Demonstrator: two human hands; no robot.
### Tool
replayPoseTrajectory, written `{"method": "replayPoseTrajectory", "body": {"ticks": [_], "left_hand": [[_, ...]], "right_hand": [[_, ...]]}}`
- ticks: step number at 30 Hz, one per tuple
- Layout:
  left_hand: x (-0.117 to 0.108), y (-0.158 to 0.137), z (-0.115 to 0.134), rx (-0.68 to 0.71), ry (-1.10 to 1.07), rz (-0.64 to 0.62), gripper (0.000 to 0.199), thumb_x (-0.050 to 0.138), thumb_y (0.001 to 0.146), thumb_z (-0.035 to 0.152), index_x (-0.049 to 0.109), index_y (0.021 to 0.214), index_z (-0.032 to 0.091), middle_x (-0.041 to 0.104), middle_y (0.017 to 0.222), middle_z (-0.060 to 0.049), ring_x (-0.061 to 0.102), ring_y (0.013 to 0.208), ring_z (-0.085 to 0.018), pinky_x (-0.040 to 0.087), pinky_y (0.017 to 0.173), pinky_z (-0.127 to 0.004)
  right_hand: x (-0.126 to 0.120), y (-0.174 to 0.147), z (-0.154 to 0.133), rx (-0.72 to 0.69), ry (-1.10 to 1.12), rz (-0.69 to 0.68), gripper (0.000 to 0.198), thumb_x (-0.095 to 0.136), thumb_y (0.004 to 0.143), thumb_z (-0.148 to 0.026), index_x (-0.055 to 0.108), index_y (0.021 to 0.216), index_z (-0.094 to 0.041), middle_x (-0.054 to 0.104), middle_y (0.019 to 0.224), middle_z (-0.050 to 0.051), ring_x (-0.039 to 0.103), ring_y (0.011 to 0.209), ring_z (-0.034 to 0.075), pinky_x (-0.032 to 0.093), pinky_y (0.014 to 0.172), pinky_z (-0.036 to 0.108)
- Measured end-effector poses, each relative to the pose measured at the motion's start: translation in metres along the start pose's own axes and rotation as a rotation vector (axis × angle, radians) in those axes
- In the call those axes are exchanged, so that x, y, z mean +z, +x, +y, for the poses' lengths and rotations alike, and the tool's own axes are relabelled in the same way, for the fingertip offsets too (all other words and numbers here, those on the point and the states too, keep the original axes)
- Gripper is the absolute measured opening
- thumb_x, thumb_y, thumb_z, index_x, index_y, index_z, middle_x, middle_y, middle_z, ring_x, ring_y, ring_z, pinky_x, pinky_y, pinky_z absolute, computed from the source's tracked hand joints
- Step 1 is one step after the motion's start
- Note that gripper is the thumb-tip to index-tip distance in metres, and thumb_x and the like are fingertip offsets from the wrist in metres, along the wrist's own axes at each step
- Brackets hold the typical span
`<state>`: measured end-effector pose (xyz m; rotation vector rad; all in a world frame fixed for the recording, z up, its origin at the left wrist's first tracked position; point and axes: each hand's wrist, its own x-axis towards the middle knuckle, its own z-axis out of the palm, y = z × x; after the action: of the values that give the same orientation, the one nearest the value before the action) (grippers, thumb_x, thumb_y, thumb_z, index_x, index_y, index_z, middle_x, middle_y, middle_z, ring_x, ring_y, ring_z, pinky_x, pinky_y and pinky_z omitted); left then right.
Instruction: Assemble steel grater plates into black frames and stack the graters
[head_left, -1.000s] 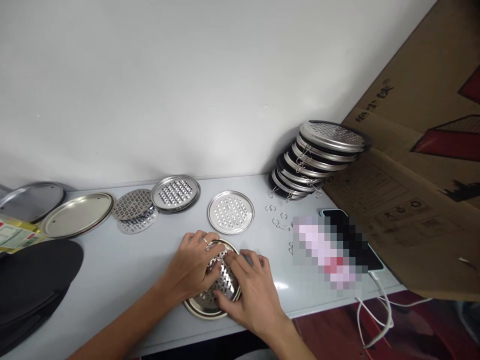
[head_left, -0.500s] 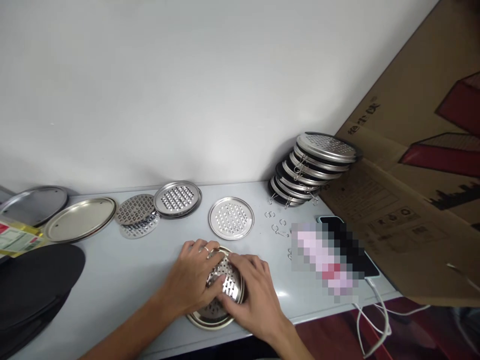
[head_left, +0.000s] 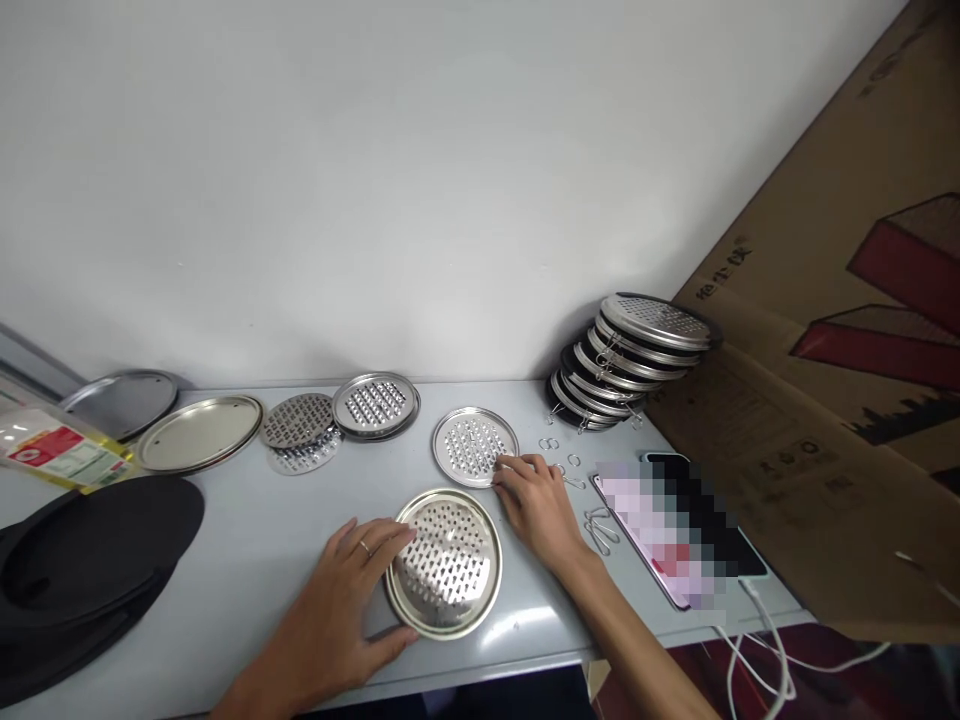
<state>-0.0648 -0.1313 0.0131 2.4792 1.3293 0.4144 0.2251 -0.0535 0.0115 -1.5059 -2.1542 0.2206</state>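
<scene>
At the left of the grey worktop [head_left: 247, 540], a clear bag [head_left: 71, 450] with a red label and yellow edging lies behind some overlapping black discs [head_left: 97, 580]. Beyond them, near the wall [head_left: 375, 200], are a grey tray [head_left: 124, 400] and a gold tray [head_left: 199, 433], each with a small hole near its rim. Next come two loose plates [head_left: 298, 420], one overlapping the other, then a small pile [head_left: 377, 403] topped by a rimmed grater. In front, the left hand [head_left: 337, 595] is loosely spread, its fingers [head_left: 390, 547] and thumb about the left rim of the near grater [head_left: 446, 565], released rather than clenched. That grater lies flat towards the front edge of the worktop. Just behind it and slightly right lies the far grater [head_left: 475, 445], also flat; the right hand [head_left: 540, 505] reaches its right rim with bent fingers, though whether they pinch it I cannot tell. Right of that hand are wire rings [head_left: 549, 443] and bent wires [head_left: 600, 530]. Behind them leans a tall stack [head_left: 652, 325] of graters and black discs, with wires hanging from its sides. Farther right, partly pixelated, lie a pink item [head_left: 641, 535] and a dark phone [head_left: 739, 540], near a white cable [head_left: 780, 650] and a large carton [head_left: 825, 430].
</scene>
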Motion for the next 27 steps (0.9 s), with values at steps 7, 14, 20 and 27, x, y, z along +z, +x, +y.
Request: {"method": "replayPoseTrajectory", "body": {"ticks": [7, 14, 20, 27], "left_hand": [[0.006, 0.010, 0.000, -0.054, -0.060, 0.086, 0.073, 0.066, 0.084, 0.039, 0.033, 0.148, 0.029, 0.049, 0.147, -0.010, 0.046, 0.133, -0.032, 0.033, 0.114, -0.056], [-0.003, 0.017, 0.012, -0.227, -0.621, 0.309, 0.069, 0.043, 0.091, 0.063, 0.033, 0.149, 0.026, 0.047, 0.147, -0.013, 0.052, 0.125, -0.033, 0.045, 0.103, -0.048], [-0.002, 0.026, 0.008, -0.532, -0.866, 0.220, 0.051, 0.056, 0.092, 0.051, 0.050, 0.132, 0.021, 0.062, 0.091, -0.003, 0.063, 0.087, -0.021, 0.051, 0.082, -0.034], [0.006, 0.030, 0.003, -0.633, -0.610, 0.110, 0.051, 0.059, 0.086, 0.054, 0.056, 0.124, 0.020, 0.063, 0.085, -0.001, 0.064, 0.072, -0.019, 0.054, 0.065, -0.032]], "right_hand": [[-0.035, -0.009, -0.008, 0.048, 0.200, 0.213, 0.019, 0.048, 0.100, -0.024, 0.066, 0.102, -0.021, 0.070, 0.098, 0.007, 0.059, 0.094, 0.024, 0.046, 0.084, 0.038], [-0.048, -0.038, -0.032, 0.379, 1.147, 0.074, 0.018, 0.064, 0.092, -0.040, 0.064, 0.089, -0.022, 0.058, 0.068, -0.002, 0.053, 0.066, 0.015, 0.043, 0.068, 0.028], [-0.018, -0.042, -0.043, 0.634, 1.332, -0.079, 0.033, 0.065, 0.088, -0.050, 0.066, 0.089, -0.017, 0.056, 0.067, -0.001, 0.045, 0.055, 0.011, 0.036, 0.053, 0.024], [-0.006, -0.048, -0.047, 0.492, 0.718, -0.077, 0.024, 0.065, 0.087, -0.037, 0.067, 0.103, -0.019, 0.058, 0.089, 0.003, 0.057, 0.064, 0.016, 0.046, 0.062, 0.031]]}}
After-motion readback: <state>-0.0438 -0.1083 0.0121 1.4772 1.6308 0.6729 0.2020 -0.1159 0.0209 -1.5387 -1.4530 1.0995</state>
